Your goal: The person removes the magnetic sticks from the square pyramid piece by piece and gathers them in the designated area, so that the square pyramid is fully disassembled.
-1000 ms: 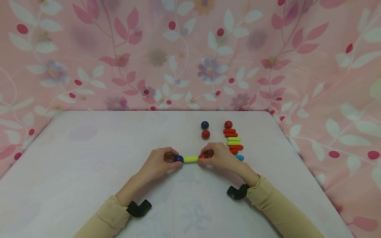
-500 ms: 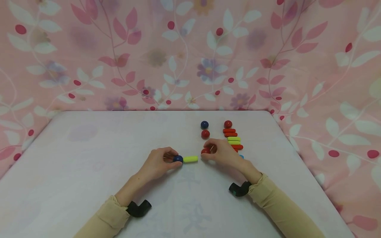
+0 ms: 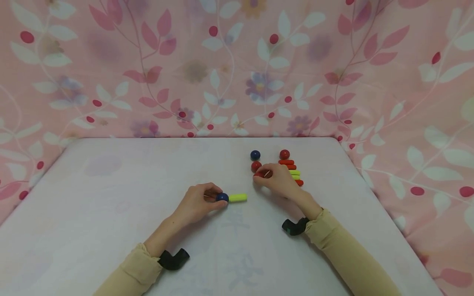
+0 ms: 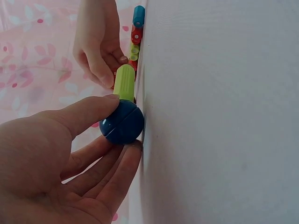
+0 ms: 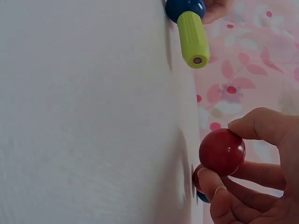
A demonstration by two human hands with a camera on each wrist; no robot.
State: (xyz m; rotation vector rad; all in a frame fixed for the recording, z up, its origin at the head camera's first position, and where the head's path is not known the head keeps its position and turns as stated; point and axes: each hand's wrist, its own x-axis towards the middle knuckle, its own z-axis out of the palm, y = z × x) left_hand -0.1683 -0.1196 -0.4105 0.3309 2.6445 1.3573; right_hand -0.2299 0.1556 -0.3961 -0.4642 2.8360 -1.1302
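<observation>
Between thumb and fingers my left hand (image 3: 196, 202) pinches a dark blue ball (image 3: 222, 198). A lime-green ribbed rod (image 3: 238, 197) sticks out from that ball toward the right, its free end showing a small dark round spot in the right wrist view. My right hand (image 3: 278, 181) holds a red ball (image 5: 222, 151) by thumb and fingertips. In the head view this ball is mostly covered by the fingers, just in front of another red ball (image 3: 256, 166) on the table. A second blue ball (image 3: 255, 155) lies behind that one.
Right of these, a red ball (image 3: 284, 154) heads a column of red rods (image 3: 286, 162) and lime-green rods (image 3: 295, 172), partly hidden by my right hand. A blue rod (image 4: 138, 16) shows in the left wrist view. Floral cloth (image 3: 237, 74) hangs behind the white table (image 3: 129, 176).
My right hand has pulled the red ball off the rod's right end and carried it back toward the loose balls. My left hand stays in place with the blue ball and attached rod.
</observation>
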